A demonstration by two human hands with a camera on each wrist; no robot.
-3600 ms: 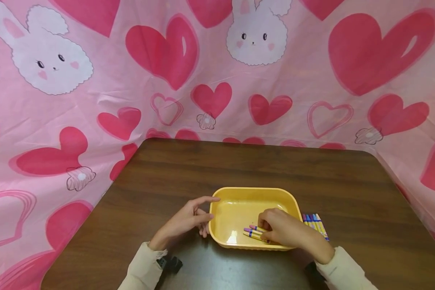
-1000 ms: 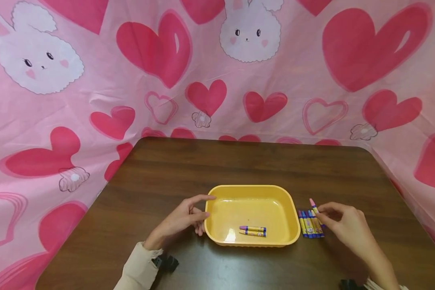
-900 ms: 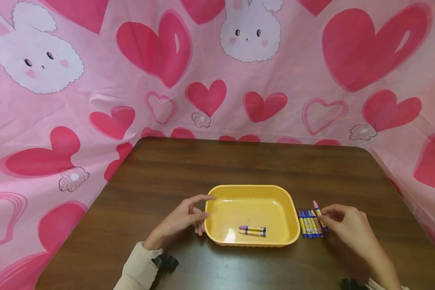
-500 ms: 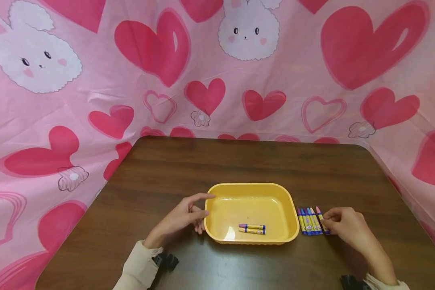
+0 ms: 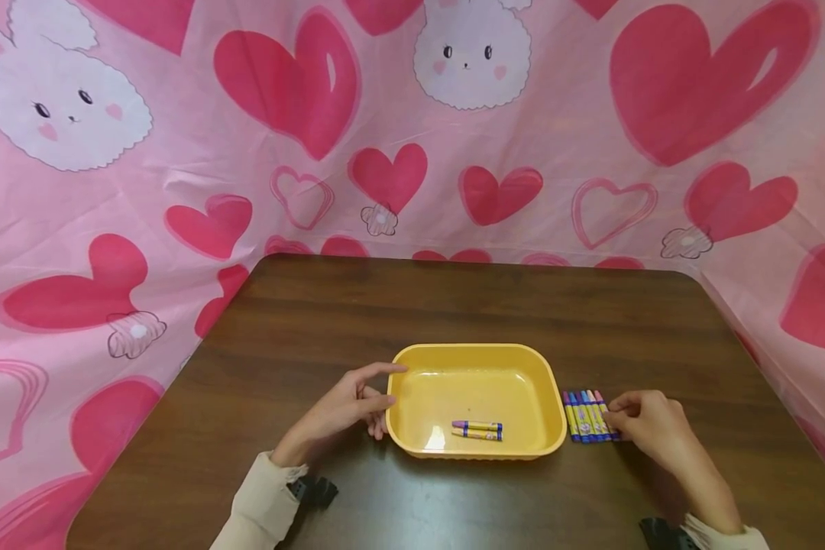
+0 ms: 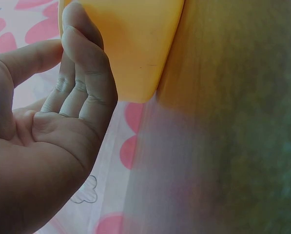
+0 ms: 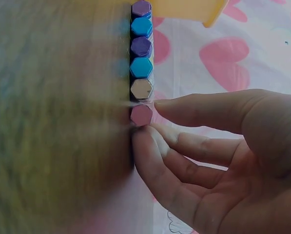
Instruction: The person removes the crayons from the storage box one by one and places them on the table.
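Observation:
A yellow tray (image 5: 479,348) sits on the brown table (image 5: 454,305) with two crayons (image 5: 477,430) lying side by side in it. My left hand (image 5: 393,384) rests against the tray's left wall (image 6: 130,44), fingers (image 6: 84,53) straight along it. Right of the tray lies a row of several crayons (image 5: 584,416), seen end-on in the right wrist view. My right hand (image 5: 610,414) is at the row's right end and pinches the pink crayon (image 7: 141,115) there between its fingertips (image 7: 144,139). That crayon lies flat in line with the others.
A pink cloth with hearts and white bunnies (image 5: 385,114) hangs behind the table and down both sides. Black wrist straps (image 5: 312,489) show at the sleeves. Bare tabletop stretches beyond the tray to the far edge.
My right hand left the tray, where two crayons stayed, and went to the row on the right. It lowered a raised pink crayon flat into the row's right end. The left hand stayed put.

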